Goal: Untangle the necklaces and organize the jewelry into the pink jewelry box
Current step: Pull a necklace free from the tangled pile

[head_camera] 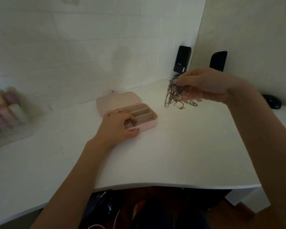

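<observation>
White tabletop (180, 154), pink jewelry box (147, 120) open, compartments seemingly empty. My left hand (118, 125) curls on its near rim; my right hand (208, 85) pinches the tangled necklaces (172, 93) aloft, rings (194, 103) loose beneath — I'd judge nearly everything remains

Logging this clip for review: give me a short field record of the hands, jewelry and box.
left hand: rests on the box's near end, fingers curled at its rim
right hand: holds the tangled necklaces above the desk
jewelry box: pink, open, visible compartments look empty
rings: on the desk beneath the right hand
</observation>
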Available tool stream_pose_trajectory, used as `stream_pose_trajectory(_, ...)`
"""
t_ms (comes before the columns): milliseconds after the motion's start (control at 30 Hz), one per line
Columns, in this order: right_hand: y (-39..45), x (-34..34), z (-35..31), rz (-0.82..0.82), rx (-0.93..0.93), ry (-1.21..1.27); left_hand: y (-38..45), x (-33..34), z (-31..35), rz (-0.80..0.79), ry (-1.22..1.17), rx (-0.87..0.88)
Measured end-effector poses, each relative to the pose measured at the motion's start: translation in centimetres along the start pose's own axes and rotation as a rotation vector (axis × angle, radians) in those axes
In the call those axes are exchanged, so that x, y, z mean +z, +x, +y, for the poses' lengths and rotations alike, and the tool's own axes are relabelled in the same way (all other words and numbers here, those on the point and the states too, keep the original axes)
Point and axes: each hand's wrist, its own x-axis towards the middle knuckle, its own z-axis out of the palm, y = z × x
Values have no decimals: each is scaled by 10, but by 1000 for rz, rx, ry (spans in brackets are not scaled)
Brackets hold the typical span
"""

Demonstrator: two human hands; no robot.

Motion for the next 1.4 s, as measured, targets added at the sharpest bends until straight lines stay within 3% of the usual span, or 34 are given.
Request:
stream_pose_trajectory(333, 9, 6, 73, -158, 68, -335, -17, -13, -8, 71, 19, 2)
stream_pose_trajectory(467, 17, 10, 98, -140, 64, -292, -19, -4, 19, 255, -161, 109)
stream_pose_trajectory(567, 21, 8, 105, -188, 23, -219, -17, 20, 55, 156, -374, 112)
stream_pose_trajectory(700, 26, 3, 111, -181, -33, -68, 6, 43, 83, -48, -629, -163)
stream_pose_trajectory(767, 29, -1, 115, -169, -40, 16, 18, 47, 84, -46, -738, -283)
stream_pose_trajectory(1000, 37, -17, 139, -51, -81, 42, 31, 53, 74, -30, -636, -274)
stream_pose_trajectory(1167, 38, -26, 137, 7, -108, 86, 32, 44, 73, 174, -743, -266)
stream_pose_trajectory(1400, 34, -31, 137, 140, -92, -83, 26, 37, 75, 433, -317, 21)
